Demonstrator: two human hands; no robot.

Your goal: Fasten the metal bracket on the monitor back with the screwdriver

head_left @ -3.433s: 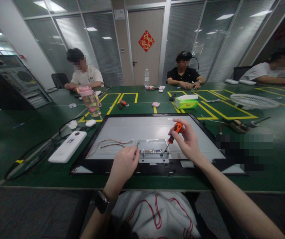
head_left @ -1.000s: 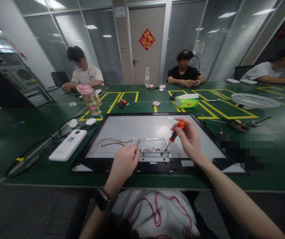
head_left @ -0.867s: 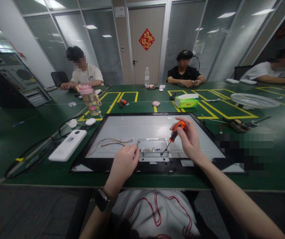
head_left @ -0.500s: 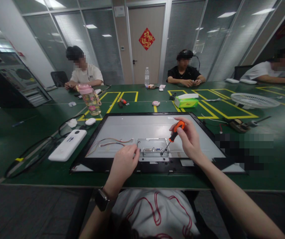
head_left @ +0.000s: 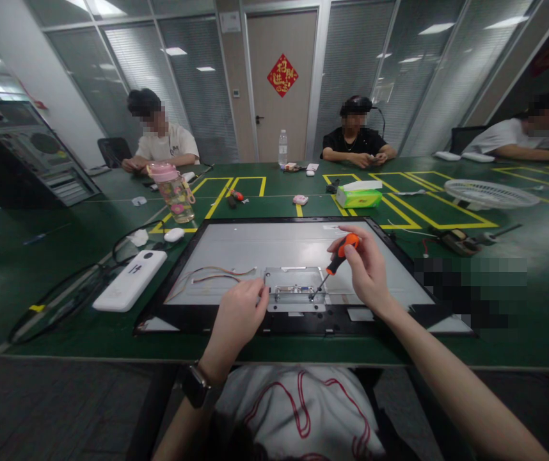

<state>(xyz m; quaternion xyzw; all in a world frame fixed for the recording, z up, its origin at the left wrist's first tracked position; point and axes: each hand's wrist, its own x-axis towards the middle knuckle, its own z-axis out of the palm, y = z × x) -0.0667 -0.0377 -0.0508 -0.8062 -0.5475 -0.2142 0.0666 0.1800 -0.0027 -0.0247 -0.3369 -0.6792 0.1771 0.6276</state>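
Observation:
An orange-and-black screwdriver (head_left: 343,253) is gripped by my right hand (head_left: 368,269), fingers wrapped round its handle. Its shaft slants down to the left, and the tip meets the lower right of a metal bracket (head_left: 281,276) with ports along its front. That bracket sits on the grey back of a flat display panel (head_left: 236,240) with a black frame. My left hand (head_left: 240,307) rests on the panel at the bracket's left edge, its fingers curled together; anything inside them is hidden. Thin cables (head_left: 217,276) lie on the panel just beyond that hand.
Left of the panel lie a white power bank (head_left: 130,280) and a looped black cable (head_left: 58,301). A pink-lidded bottle (head_left: 173,195) stands behind them. Beyond the panel are a green tissue pack (head_left: 359,195) and a white fan grille (head_left: 490,193). Several people sit across the green table (head_left: 255,349).
The screwdriver handle and my right hand have shifted slightly to the right, while the tip stays at the same spot. My left hand has hardly moved.

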